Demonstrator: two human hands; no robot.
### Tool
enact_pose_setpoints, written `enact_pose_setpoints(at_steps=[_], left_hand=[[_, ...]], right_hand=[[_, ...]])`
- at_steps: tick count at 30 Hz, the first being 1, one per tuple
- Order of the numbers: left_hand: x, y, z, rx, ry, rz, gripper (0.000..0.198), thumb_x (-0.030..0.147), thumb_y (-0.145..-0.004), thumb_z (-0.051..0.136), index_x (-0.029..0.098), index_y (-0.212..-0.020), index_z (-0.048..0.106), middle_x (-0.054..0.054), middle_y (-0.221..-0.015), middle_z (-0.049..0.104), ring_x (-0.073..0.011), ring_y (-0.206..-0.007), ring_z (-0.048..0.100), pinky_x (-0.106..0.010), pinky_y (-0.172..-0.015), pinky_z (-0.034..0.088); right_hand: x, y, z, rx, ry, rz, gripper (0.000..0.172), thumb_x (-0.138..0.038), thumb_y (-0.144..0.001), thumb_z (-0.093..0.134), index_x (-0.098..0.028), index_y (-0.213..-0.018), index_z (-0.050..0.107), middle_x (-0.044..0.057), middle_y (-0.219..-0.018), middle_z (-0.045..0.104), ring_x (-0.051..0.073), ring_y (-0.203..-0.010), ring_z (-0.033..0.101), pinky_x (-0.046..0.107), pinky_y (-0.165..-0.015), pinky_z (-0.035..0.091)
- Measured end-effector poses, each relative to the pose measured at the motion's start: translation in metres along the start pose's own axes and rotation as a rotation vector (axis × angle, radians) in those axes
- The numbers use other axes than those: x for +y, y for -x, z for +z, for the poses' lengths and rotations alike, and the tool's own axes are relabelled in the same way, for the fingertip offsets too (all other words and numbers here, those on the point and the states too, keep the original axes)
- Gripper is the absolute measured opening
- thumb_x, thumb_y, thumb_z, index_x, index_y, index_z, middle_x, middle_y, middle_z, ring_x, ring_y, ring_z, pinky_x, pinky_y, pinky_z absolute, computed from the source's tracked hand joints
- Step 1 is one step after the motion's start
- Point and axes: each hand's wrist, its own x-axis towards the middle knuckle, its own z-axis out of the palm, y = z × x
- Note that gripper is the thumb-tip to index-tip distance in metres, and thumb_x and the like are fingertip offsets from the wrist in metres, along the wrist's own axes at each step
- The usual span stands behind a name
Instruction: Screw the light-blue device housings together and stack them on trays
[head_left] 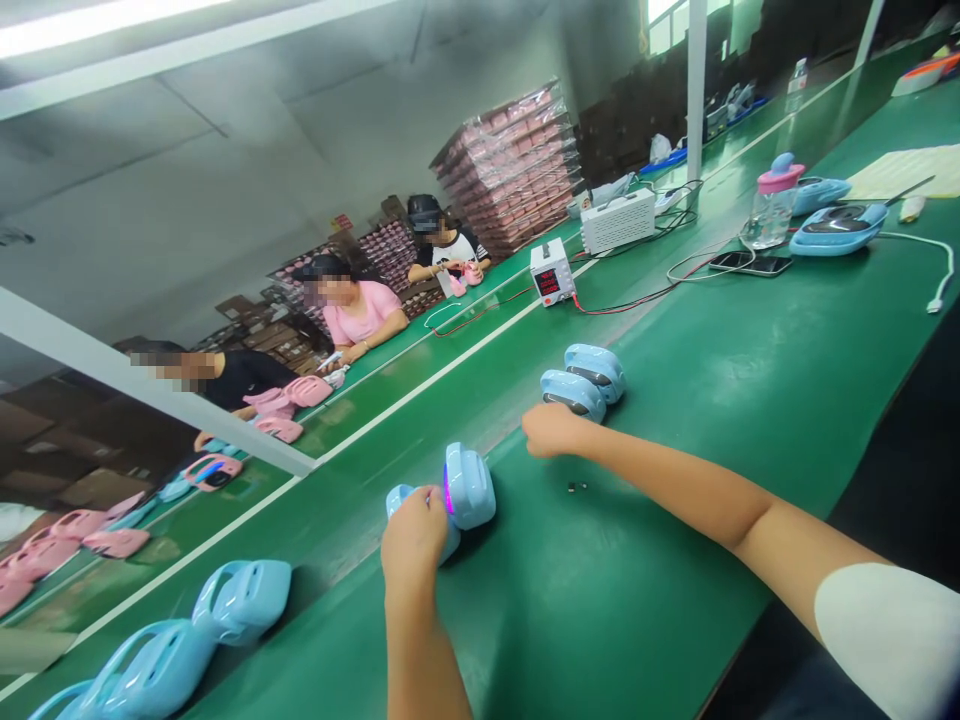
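My left hand [412,525] is closed on a light blue plastic device with a handle [452,545], and my fingers cover much of it. Against it stands a second light blue device [472,485], with a purple light glowing on its near-left side. My right hand [555,430] is closed just in front of a pair of light blue handled devices [574,392] with dark faces. What lies inside the right fingers, if anything, is hidden. A tiny dark piece [576,487] rests on the green table [585,600] below that hand.
More light blue devices [247,600] lie at lower left. A power supply with red digits [553,272] and a white vented box [619,222] trail cables. To the right are a phone [750,263] and a bottle [771,215]. A white post [150,380] slants across; co-workers sit opposite.
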Motion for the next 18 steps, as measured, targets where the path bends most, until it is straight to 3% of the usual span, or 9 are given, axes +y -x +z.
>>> enact_pose_setpoints(at_steps=[3, 6, 12, 16, 18], left_hand=[[0.003, 0.004, -0.002, -0.018, 0.038, 0.049, 0.049, 0.044, -0.087, 0.026, 0.02, -0.107, 0.065, -0.013, -0.108, 0.067, -0.0301, -0.102, 0.06, -0.037, -0.079, 0.043], [0.01, 0.007, 0.003, -0.024, 0.034, 0.074, 0.058, 0.057, -0.084, 0.028, 0.017, -0.099, 0.066, -0.014, -0.1, 0.069, -0.0309, -0.097, 0.061, -0.037, -0.078, 0.043], [0.014, 0.006, 0.011, 0.036, -0.007, -0.011, 0.051, 0.05, -0.084, 0.029, 0.015, -0.08, 0.066, -0.018, -0.09, 0.068, -0.0341, -0.087, 0.063, -0.041, -0.071, 0.043], [0.011, 0.007, 0.006, 0.029, 0.023, -0.036, 0.052, 0.053, -0.084, 0.028, 0.017, -0.072, 0.064, -0.018, -0.085, 0.068, -0.0338, -0.084, 0.063, -0.041, -0.07, 0.044], [0.015, 0.013, 0.004, 0.084, 0.016, -0.033, 0.05, 0.052, -0.085, 0.029, 0.016, -0.08, 0.062, -0.018, -0.09, 0.067, -0.0344, -0.088, 0.062, -0.043, -0.073, 0.044]], right_hand=[[0.019, 0.001, -0.018, 0.264, -0.01, 0.119, 0.037, -0.02, -0.086, 0.037, -0.01, -0.109, 0.064, 0.022, -0.114, 0.058, 0.033, -0.109, 0.053, 0.042, -0.086, 0.043], [0.046, -0.005, -0.024, 0.444, -0.167, 0.275, 0.035, -0.022, -0.085, 0.038, -0.011, -0.102, 0.066, 0.023, -0.118, 0.054, 0.035, -0.111, 0.049, 0.045, -0.088, 0.039], [0.078, -0.023, -0.017, 0.39, -0.456, 0.203, 0.015, -0.021, -0.074, 0.053, -0.016, -0.067, 0.065, 0.008, -0.078, 0.066, 0.022, -0.078, 0.059, 0.028, -0.066, 0.042], [0.071, -0.023, -0.019, 0.425, -0.696, 0.163, 0.017, -0.023, -0.074, 0.048, -0.016, -0.062, 0.058, 0.003, -0.064, 0.06, 0.015, -0.061, 0.056, 0.023, -0.053, 0.039], [0.06, -0.019, -0.024, 0.454, -0.801, 0.146, 0.018, -0.026, -0.075, 0.045, -0.016, -0.064, 0.056, 0.001, -0.061, 0.058, 0.012, -0.056, 0.053, 0.021, -0.049, 0.039]])
